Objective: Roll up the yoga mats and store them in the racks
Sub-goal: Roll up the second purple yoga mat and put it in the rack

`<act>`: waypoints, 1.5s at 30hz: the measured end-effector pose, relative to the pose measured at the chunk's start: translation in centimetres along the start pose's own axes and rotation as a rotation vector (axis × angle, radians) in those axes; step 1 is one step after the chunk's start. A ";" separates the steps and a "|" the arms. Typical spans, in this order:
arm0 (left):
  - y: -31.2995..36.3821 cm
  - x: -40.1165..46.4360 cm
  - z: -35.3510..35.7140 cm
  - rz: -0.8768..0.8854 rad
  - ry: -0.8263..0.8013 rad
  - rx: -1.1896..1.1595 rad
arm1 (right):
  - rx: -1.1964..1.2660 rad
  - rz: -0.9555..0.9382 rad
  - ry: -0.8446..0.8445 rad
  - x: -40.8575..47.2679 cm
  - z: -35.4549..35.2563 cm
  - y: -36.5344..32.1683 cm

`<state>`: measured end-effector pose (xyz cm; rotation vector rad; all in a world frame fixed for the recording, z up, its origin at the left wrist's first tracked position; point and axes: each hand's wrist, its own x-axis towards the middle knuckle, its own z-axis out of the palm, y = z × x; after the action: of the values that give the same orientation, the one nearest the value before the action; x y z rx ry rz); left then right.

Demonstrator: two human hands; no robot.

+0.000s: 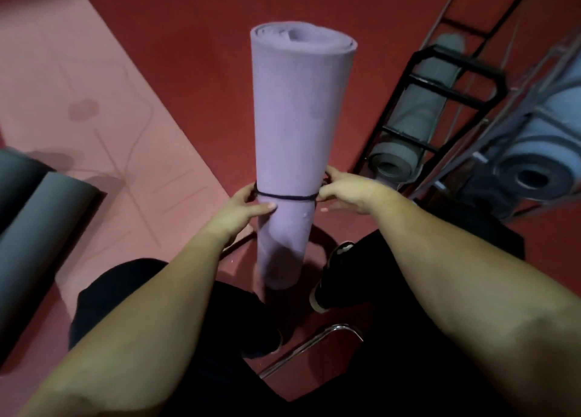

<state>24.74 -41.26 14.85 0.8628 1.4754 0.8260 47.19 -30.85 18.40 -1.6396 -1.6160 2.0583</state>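
Between the person's knees a purple mat (298, 139) stands on end on the red floor (195, 39), rolled up tight. A thin black band (284, 196) goes round it low down. The left hand (245, 210) holds the roll, thumb flat on the front and fingers curled round the side by the band. The right hand (345, 190) pinches the band at the other side, fingers bent. So each grip is closed on something, one on the mat and one on the band.

To the right a black rack (440, 102) holds a grey roll (405, 139), and just beside it a grey rack (515, 117) holds a blue roll (540, 165). So two mats look put away.

Left on the floor a pink mat (78, 102) lies flat, not rolled yet. A dark mat (34, 228) lies partly on it, half rolled I think. The purple one looks almost ready for a rack.
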 end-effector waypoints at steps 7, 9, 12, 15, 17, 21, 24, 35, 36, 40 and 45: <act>4.2 -1.0 5.0 0.093 -0.109 0.060 | 0.296 0.039 0.163 -6.7 -1.6 1.4; 4.2 -0.7 6.0 0.070 -0.138 0.157 | 0.383 0.101 0.213 -7.8 -1.0 2.7; 4.1 -0.8 8.1 0.038 -0.161 0.287 | 0.483 0.191 0.274 -9.0 0.1 5.0; 4.4 -1.3 9.7 0.003 -0.128 0.397 | 0.585 0.231 0.306 -8.7 0.7 7.1; 4.2 -0.8 10.7 -0.025 -0.114 0.453 | 0.638 0.256 0.332 -8.5 0.9 7.7; 3.7 0.9 12.0 -0.059 -0.086 0.504 | 0.652 0.318 0.368 -7.2 0.3 8.4; 4.0 1.9 12.8 -0.060 -0.068 0.497 | 0.694 0.330 0.403 -6.5 -0.8 8.1; 6.3 4.5 14.7 0.035 -0.098 0.621 | 1.027 0.207 0.557 -4.7 -3.7 9.6; 6.6 4.5 14.8 0.036 -0.097 0.598 | 1.051 0.192 0.560 -4.7 -4.0 9.6; 8.1 3.6 14.7 0.048 -0.099 0.206 | 1.138 0.166 0.577 -4.9 -5.5 9.6; 7.2 4.0 12.3 -0.069 -0.168 0.119 | 1.252 0.071 0.583 -4.2 -7.6 9.2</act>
<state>37.17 -34.13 18.35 0.9418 1.4085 0.6043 59.38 -32.47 15.43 -1.4601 0.0158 1.6686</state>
